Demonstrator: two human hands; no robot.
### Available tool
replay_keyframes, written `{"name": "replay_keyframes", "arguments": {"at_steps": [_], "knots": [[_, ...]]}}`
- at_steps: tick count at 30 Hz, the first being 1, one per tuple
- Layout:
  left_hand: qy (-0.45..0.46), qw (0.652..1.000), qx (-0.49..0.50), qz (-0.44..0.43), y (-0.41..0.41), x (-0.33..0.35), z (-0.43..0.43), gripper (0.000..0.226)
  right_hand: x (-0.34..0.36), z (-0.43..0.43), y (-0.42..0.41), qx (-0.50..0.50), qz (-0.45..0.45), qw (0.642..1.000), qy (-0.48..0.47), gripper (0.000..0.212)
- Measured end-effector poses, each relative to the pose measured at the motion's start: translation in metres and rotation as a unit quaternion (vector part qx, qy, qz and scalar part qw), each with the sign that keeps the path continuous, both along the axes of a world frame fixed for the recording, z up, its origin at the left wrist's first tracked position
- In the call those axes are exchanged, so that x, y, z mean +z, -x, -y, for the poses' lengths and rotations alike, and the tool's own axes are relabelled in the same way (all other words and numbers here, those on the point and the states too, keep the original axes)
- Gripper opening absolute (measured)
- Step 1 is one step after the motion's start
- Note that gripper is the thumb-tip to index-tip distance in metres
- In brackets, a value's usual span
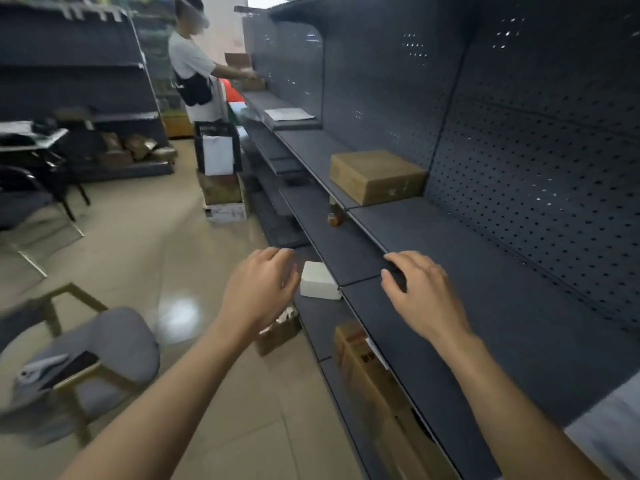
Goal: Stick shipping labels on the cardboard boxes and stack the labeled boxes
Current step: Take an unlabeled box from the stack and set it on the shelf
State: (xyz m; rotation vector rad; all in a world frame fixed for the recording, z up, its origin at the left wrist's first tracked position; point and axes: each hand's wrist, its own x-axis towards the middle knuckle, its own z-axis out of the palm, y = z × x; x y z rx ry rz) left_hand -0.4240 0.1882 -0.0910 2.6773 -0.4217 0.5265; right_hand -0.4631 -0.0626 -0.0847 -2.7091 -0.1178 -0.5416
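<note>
Brown cardboard box (377, 176) sat on grey metal shelf (502, 306), farther along than both hands, long side along shelf. Right hand (420, 296) was nearer, fingers loose at shelf edge, held nothing. Left hand (259, 289) hung left of shelf, loose, held nothing. Tan tile floor (145, 237), shop room.

I see a tan-brown cardboard box (375, 176); dark grey shelf (519, 323); its back panel (540, 161) carries a dotted hole pattern; white block (318, 281); beige floor (207, 244); grey chair cushion (114, 341).
</note>
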Motion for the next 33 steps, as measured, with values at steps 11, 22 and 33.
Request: {"name": "replay_keyframes", "arguments": {"at_steps": [11, 22, 33], "knots": [[0.057, 0.988, 0.128, -0.060, -0.147, -0.020, -0.075, 0.039, -0.018, -0.067, -0.205, 0.093, -0.053, 0.994, 0.012, 0.040], [0.065, 0.994, 0.057, -0.073, -0.343, -0.035, -0.112, 0.034, -0.018, -0.107, -0.354, 0.017, -0.079, 0.996, 0.027, 0.039], [0.068, 0.972, -0.212, -0.072, -0.498, -0.020, 0.016, 0.031, -0.014, -0.025, -0.410, -0.240, -0.058, 0.967, -0.064, 0.036]]}}
